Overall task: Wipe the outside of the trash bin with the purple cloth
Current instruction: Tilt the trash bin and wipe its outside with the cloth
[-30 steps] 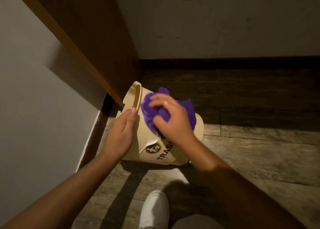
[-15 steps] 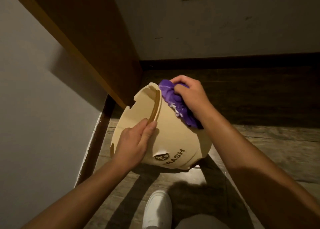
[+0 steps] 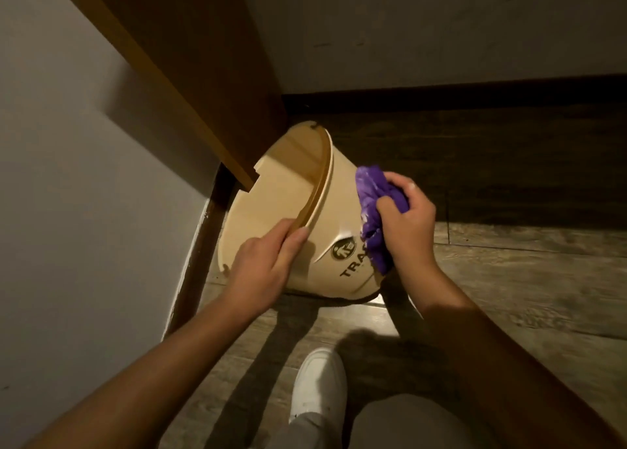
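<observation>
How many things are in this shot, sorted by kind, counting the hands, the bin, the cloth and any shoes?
Hands: 2, left hand gripping the bin's rim, right hand bunching the cloth
Trash bins: 1, beige trash bin, tipped on its side
Cloths: 1, purple cloth, pressed against the bin's outside
Shoes: 1, white shoe
Total: 5

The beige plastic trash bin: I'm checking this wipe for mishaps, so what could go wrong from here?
1. The beige plastic trash bin is tipped on its bottom edge, steadied only by the left hand at its rim; a hard push could make it slip.
2. The bunched purple cloth under the right hand covers the printed label, so that part may get skipped.
</observation>
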### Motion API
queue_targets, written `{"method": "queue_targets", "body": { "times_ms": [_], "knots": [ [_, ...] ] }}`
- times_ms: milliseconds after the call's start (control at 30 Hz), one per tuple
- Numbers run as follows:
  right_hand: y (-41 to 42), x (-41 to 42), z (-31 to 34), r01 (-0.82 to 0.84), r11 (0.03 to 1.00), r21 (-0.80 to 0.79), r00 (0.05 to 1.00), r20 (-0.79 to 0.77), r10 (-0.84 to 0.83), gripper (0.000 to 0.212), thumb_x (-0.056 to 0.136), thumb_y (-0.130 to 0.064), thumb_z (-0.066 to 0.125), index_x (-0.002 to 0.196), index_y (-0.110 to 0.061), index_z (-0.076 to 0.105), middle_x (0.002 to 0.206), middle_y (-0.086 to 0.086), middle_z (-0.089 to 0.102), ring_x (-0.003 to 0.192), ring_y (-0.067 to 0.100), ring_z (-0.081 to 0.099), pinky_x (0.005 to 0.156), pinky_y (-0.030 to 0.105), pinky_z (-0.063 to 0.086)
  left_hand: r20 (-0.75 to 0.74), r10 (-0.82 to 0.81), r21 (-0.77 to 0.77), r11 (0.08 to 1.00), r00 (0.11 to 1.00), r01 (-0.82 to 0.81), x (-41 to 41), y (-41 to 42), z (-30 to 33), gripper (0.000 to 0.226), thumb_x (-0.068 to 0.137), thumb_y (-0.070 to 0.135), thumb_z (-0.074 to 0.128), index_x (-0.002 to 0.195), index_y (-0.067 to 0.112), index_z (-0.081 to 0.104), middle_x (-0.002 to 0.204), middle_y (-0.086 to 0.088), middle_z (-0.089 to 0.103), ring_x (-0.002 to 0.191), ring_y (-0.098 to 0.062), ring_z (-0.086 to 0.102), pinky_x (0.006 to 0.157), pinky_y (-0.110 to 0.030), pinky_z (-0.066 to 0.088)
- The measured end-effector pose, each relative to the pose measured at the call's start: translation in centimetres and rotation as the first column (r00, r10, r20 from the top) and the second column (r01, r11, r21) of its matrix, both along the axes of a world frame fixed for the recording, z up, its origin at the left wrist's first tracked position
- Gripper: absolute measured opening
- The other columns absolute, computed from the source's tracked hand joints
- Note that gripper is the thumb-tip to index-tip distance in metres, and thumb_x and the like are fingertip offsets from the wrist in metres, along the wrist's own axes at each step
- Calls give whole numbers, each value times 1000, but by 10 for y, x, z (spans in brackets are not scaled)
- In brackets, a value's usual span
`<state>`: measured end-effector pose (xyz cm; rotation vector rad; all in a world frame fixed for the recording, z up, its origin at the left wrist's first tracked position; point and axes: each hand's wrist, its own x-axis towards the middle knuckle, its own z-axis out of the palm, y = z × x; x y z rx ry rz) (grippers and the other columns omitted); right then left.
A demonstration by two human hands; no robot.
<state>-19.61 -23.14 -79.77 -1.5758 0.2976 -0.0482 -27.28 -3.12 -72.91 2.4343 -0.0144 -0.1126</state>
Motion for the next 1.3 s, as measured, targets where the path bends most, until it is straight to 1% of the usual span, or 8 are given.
{"method": "queue_targets", "body": {
  "times_ms": [200,433,633,800,933,1067,1200,1300],
  "knots": [
    [48,-26,-3,-188,958,-218,881,394,262,51,92,-25,62,142,-31,57,151,-4,55,144,12,45,116,40,40,49,100,21,995,994,-101,49,-15,7,44,108,43,33,98,17,67,81,1,68,76,-17,63,68,-40,51],
    [66,-44,-43,-98,756,-647,789,412,455,55,96,-52,56,147,-36,46,163,2,36,155,30,22,125,51,4,1,206,-110,973,978,-205,51,-6,2,50,109,43,31,85,17,67,75,-3,68,70,-13,66,63,-30,51],
    [50,-4,-37,-152,777,-611,881,273,387,54,97,-54,53,145,-30,55,151,0,56,142,25,46,113,51,37,49,306,-72,951,951,-302,35,8,-8,47,104,52,35,91,19,66,81,1,66,78,-4,59,61,-29,45],
    [53,84,-7,-295,860,-416,953,-63,296,27,93,-48,57,95,-25,71,85,-3,70,79,15,61,73,31,42,112,289,-80,956,951,-281,18,5,-12,51,98,57,36,95,17,67,83,3,67,80,-5,59,62,-35,50],
    [67,47,-3,-264,855,-447,908,184,377,39,90,-37,59,127,-27,69,128,-4,69,113,14,60,91,29,46,96,365,-105,929,926,-355,26,3,-11,41,105,46,38,88,18,62,80,2,64,74,-8,59,60,-32,48],
    [57,-40,-33,-254,791,-557,769,379,514,44,79,-29,67,122,-28,66,147,2,51,145,24,39,117,53,29,66,453,-99,890,889,-446,38,7,-13,40,105,46,39,82,20,59,74,-1,61,61,-3,53,55,-22,42],
    [40,-93,-63,-363,618,-697,621,314,719,45,75,-17,79,119,-25,72,150,6,51,152,28,29,120,61,20,45,458,-94,887,888,-452,42,6,-13,43,104,49,38,80,20,59,69,4,55,57,6,52,53,-19,38],
    [31,-87,-58,-339,728,-596,707,349,616,44,82,-25,71,125,-26,65,149,4,51,146,23,37,114,57,37,-16,407,-105,908,913,-406,33,4,-14,40,99,57,41,84,25,60,78,0,63,67,3,59,56,-26,46]
  ]
}}
